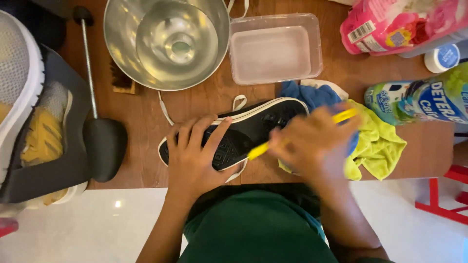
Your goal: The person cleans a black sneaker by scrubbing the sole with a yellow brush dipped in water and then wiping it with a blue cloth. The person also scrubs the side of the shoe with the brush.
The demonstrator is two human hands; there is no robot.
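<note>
A black canvas shoe [253, 124] with a white sole rim and white laces lies on its side near the front edge of the wooden table [146, 114]. My left hand [195, 156] presses down on its heel end, fingers spread over the black fabric. My right hand [314, 143], blurred by motion, grips a thin yellow brush [258, 150] whose tip touches the shoe's middle. The brush handle's other end sticks out past my fingers at the upper right.
A steel bowl [165, 41] and a clear plastic tub [275, 48] stand behind the shoe. A blue cloth [304, 95] and a yellow-green cloth [378, 146] lie to the right, beside detergent bottles [419, 100] and a pink pack [395, 24]. More shoes [29, 112] sit left, by a black shoe stretcher [100, 139].
</note>
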